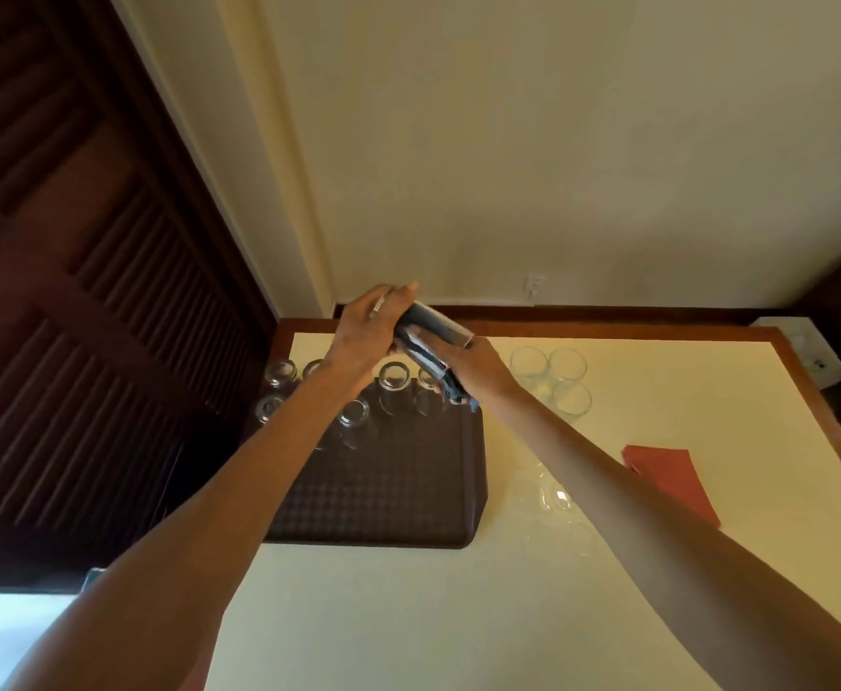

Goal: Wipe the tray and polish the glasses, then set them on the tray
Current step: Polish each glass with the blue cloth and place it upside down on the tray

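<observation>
A dark brown textured tray (388,496) lies on the cream table. Several clear glasses (392,389) stand upside down along its far end. My left hand (366,331) grips a glass (438,325) held in the air above the tray's far edge. My right hand (478,369) holds a grey cloth (430,364) that is wrapped against this glass and hangs below it. Three more glasses (553,376) stand upright on the table to the right of the tray. Another clear glass (555,496) sits on the table under my right forearm, partly hidden.
A red cloth (672,478) lies on the table (458,615) at the right. The table has a wooden border and meets the wall at the back. A dark louvred door (84,316) fills the left side.
</observation>
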